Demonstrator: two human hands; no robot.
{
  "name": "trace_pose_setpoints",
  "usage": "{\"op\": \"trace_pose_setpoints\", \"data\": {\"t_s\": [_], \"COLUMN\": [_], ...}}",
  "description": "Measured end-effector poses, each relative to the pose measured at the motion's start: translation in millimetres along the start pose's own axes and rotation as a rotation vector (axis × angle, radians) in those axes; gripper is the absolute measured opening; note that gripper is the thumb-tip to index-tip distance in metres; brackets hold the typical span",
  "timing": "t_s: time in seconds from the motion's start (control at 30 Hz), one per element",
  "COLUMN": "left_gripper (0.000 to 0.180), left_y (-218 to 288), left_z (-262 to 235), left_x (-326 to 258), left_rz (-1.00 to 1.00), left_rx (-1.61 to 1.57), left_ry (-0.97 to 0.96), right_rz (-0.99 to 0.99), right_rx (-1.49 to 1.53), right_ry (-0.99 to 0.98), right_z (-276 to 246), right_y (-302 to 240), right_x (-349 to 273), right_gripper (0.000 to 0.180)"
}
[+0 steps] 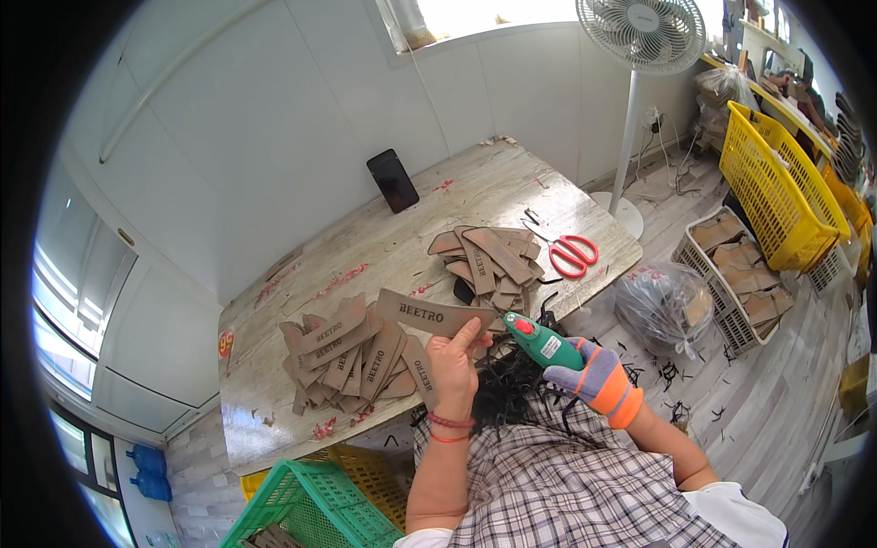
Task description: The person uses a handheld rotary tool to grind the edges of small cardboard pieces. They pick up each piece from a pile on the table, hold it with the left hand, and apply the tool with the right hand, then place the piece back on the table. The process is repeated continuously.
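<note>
Closest to the camera is a plaid lap [585, 484] with a heap of black scraps [507, 388] on it. The left hand [454, 363] is bare, two red bands at the wrist, and it pinches one end of a tan strip [429, 315] between thumb and fingers, so the strip sticks out to the left above the table edge. The right hand [596, 374] wears a purple and orange glove and is wrapped tight around a green tool [539, 340] with a red button, its tip pointing up-left just beside the strip's held end.

Down by the knees there's a green crate [306, 511] with a yellow one [365, 470] right behind it.

On the table [384, 237], a pile of tan strips [352, 356] lies just left of the hand, and a second pile [489, 256] is further back to the right. Red scissors [571, 254] lie just beside that second pile near the table's right edge. A black phone [393, 180] leans against the wall at the back.

Right of the table on the floor: a clear bag [662, 306], a white basket of tan pieces [740, 274], a big yellow basket [781, 187], and a white fan [653, 32] in the far corner
</note>
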State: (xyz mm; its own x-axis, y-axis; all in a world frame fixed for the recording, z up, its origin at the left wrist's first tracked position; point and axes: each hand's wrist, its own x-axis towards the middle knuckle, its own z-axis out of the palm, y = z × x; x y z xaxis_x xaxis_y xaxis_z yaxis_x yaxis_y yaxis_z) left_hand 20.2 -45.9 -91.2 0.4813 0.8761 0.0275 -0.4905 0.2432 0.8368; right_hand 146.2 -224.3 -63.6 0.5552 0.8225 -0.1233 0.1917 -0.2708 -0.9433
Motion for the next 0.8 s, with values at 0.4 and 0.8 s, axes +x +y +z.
{"op": "trace_pose_setpoints", "data": {"t_s": [0.4,0.8], "left_gripper": [0.009,0.011], "left_y": [16.7,9.4], "left_z": [-5.8,-11.7], "left_x": [3.8,-0.6], "left_rz": [0.005,-0.078], "left_rx": [0.338,0.360], "left_ry": [-0.139,-0.192], "right_rz": [-0.008,0.016], "right_rx": [-0.076,-0.100], "right_ry": [-0.083,-0.104], "right_z": [-11.4,-7.0], "right_y": [-0.5,-5.0], "right_x": [-2.2,1.7], "right_gripper": [0.056,0.056]}}
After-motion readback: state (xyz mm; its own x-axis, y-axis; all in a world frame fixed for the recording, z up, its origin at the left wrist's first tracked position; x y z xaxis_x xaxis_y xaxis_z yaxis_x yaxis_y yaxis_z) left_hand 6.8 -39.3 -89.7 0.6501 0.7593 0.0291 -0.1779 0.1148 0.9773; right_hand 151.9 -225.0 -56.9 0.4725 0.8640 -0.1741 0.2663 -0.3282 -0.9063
